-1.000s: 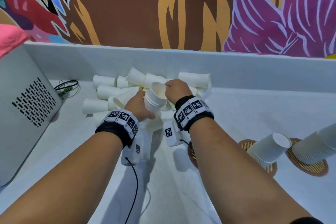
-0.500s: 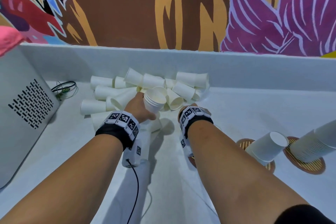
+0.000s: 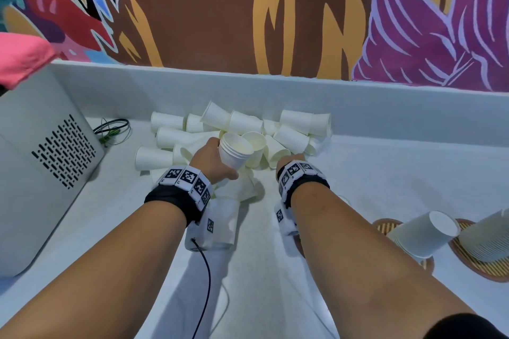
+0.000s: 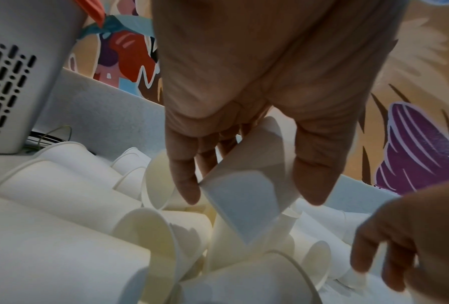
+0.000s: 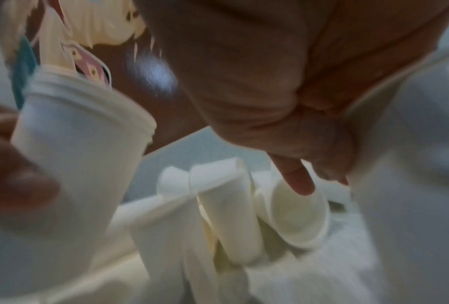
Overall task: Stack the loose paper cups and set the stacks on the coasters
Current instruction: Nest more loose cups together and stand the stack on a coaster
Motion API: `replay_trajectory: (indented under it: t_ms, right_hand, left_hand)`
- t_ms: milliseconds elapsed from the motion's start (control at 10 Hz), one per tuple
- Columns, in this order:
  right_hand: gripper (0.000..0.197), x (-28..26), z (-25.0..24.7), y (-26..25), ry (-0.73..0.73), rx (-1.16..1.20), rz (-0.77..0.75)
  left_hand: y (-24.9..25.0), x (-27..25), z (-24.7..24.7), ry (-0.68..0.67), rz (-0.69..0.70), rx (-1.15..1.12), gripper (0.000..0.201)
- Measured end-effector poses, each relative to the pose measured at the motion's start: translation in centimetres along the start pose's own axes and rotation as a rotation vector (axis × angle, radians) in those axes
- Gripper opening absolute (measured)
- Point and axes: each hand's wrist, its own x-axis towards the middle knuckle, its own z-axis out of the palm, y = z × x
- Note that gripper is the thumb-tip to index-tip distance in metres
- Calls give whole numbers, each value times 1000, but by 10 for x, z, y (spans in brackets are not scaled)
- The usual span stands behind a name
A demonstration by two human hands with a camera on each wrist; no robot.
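My left hand grips a short stack of nested white paper cups, tilted with its mouth up and to the right, above the pile of loose cups that lie on their sides by the back wall. In the left wrist view my thumb and fingers wrap that stack. My right hand is low at the pile's right side, its fingers hidden in the head view. In the blurred right wrist view it curls against a loose cup. Two upside-down stacks stand on woven coasters.
A grey vented appliance fills the left side, with coiled cables behind it. A low white wall bounds the counter at the back. The edge of a third coaster shows under my right forearm.
My right hand left the rim of the held stack and dropped down and right to the pile. My left hand kept the stack and barely moved.
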Motion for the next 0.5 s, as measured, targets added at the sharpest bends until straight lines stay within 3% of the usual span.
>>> replay_trajectory:
  t_ms: [100, 200, 300, 500]
  right_hand:
    - [34, -37, -42, -35, 54, -319, -255]
    - [32, -54, -67, -61, 244, -170, -377]
    - [42, -76, -85, -81, 379, -32, -587]
    - [49, -103, -79, -100, 278, 77, -817]
  left_hand:
    - [0, 0, -3, 2, -28, 11, 83]
    - [1, -3, -5, -14, -66, 41, 81]
    - [1, -6, -6, -37, -98, 83, 80]
    - [3, -12, -4, -25, -100, 109, 72]
